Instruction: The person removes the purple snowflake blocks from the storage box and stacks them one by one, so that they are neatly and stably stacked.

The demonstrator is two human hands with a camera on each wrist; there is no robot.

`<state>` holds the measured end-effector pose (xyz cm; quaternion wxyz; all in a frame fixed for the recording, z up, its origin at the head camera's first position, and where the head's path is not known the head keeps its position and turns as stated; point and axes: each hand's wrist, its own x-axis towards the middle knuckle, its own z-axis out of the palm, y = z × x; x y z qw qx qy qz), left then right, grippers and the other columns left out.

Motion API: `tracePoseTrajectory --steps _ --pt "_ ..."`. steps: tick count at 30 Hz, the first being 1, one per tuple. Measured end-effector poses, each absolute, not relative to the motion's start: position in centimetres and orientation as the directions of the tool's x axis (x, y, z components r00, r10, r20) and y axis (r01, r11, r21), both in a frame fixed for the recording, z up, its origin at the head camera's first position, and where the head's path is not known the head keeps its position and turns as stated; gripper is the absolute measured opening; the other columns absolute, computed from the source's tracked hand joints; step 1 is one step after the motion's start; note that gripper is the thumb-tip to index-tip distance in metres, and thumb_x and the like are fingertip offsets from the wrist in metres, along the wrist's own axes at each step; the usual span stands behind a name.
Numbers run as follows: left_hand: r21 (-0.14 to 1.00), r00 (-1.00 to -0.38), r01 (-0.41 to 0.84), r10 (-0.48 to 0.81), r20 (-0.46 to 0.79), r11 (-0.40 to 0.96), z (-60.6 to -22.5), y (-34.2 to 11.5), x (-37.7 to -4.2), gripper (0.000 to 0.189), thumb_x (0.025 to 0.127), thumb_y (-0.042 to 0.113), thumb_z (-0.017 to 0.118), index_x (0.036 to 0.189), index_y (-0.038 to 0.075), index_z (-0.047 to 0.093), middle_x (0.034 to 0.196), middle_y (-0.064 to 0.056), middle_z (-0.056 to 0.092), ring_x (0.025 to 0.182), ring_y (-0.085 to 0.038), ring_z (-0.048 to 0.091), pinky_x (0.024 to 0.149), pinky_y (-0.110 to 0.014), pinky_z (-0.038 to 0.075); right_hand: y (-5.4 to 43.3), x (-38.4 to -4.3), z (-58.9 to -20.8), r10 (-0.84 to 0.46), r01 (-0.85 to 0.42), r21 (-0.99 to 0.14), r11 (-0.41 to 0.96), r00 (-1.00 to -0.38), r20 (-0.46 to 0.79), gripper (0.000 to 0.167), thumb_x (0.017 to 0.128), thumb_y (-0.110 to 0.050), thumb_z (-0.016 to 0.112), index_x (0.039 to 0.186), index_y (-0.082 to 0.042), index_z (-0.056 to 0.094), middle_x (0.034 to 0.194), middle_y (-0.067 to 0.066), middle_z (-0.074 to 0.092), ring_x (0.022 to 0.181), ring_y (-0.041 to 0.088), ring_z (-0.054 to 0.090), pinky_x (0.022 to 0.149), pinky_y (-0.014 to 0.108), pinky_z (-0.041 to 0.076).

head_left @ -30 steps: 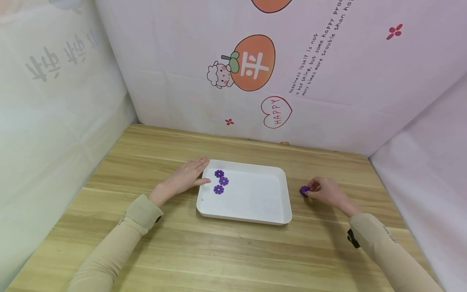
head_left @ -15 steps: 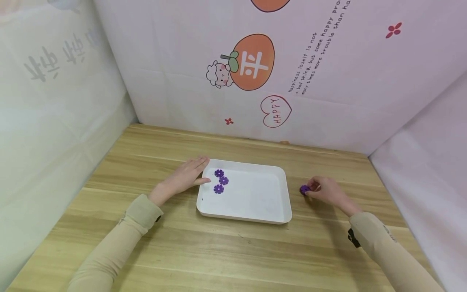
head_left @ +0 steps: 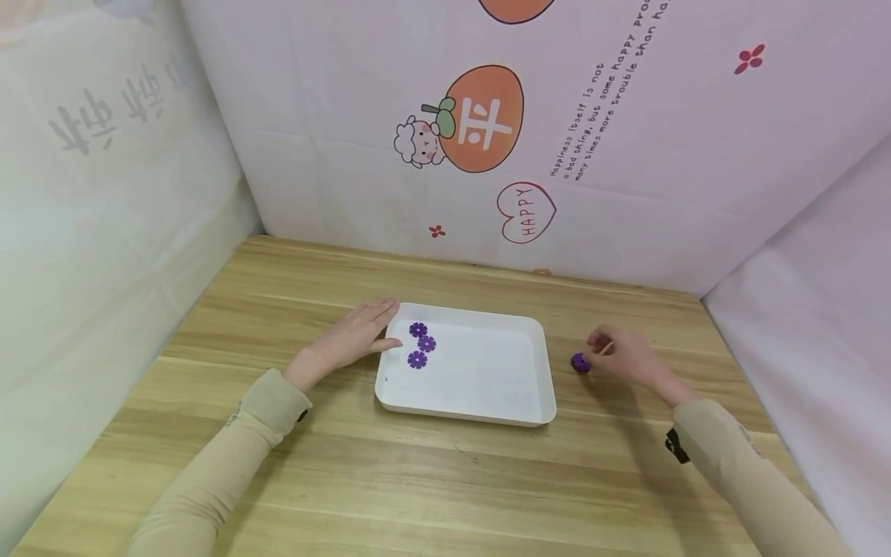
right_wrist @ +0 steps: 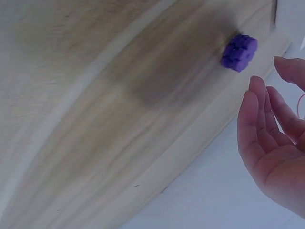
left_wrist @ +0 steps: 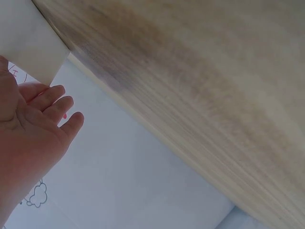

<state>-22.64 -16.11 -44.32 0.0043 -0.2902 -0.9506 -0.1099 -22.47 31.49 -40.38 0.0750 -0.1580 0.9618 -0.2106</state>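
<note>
In the head view, a white tray [head_left: 480,371] lies on the wooden table. Three purple snowflake building discs [head_left: 427,343] lie inside it near the left end. My left hand [head_left: 353,336] rests at the tray's back left corner, fingers straight and thumb reaching over the left rim. The left wrist view shows its fingertips at the tray's corner [left_wrist: 43,71]. To the right of the tray stands a small stack of purple snowflake discs [right_wrist: 239,52]. Just right of that stack is my right hand [head_left: 623,356], holding nothing, thumb and fingers apart.
The wooden table [head_left: 390,487] runs back to a white printed sheet [head_left: 334,186] hung as a wall. Similar sheets close off the left and right sides. A strip of bare wood separates the stack from the tray's right rim.
My right hand has let go of the stack of purple discs and drawn slightly back to the right. The left hand, the tray and the discs in it have not moved.
</note>
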Motion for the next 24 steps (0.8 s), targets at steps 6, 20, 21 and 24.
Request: tracePoseTrajectory --steps 6,20,21,24 --pt "0.222 -0.835 0.546 0.547 0.063 0.808 -44.4 -16.2 -22.7 0.079 0.099 0.049 0.052 0.153 -0.004 0.029 0.159 -0.022 0.031 0.149 -0.038 0.031 0.123 -0.056 0.027 29.2 -22.9 -39.7 -0.384 -0.342 -0.381 0.859 -0.922 -0.04 0.022 0.089 -0.012 0.07 0.102 0.005 0.066 0.092 0.016 0.073 0.08 0.026 0.071 0.069 0.037 0.06" --pt "0.22 -0.829 0.556 0.554 0.078 0.801 -44.4 -16.2 -22.7 0.078 0.099 0.049 0.052 0.152 -0.004 0.03 0.159 -0.022 0.031 0.149 -0.038 0.032 0.123 -0.056 0.028 24.0 -23.8 -39.3 -0.463 -0.43 -0.352 0.832 -0.886 -0.012 0.022 0.088 -0.021 0.075 0.099 -0.003 0.067 0.09 0.006 0.072 0.077 0.015 0.069 0.069 0.031 0.057" --pt "0.218 -0.829 0.557 0.554 0.08 0.801 -44.4 -16.2 -22.7 0.078 0.099 0.049 0.052 0.152 -0.004 0.03 0.159 -0.022 0.031 0.149 -0.038 0.032 0.123 -0.056 0.028 23.6 -23.8 -39.2 -0.469 -0.434 -0.349 0.83 -0.883 -0.016 0.023 0.088 -0.021 0.074 0.1 -0.003 0.068 0.091 0.006 0.072 0.077 0.015 0.069 0.069 0.031 0.057" --pt "0.217 -0.828 0.559 0.554 0.086 0.8 -44.4 -16.2 -22.7 0.078 0.099 0.049 0.053 0.152 -0.004 0.03 0.159 -0.022 0.032 0.148 -0.038 0.032 0.123 -0.056 0.028 22.5 -23.8 -38.9 -0.48 -0.44 -0.354 0.825 -0.876 -0.03 0.024 0.088 -0.021 0.074 0.102 -0.002 0.068 0.093 0.007 0.072 0.08 0.016 0.069 0.072 0.033 0.058"
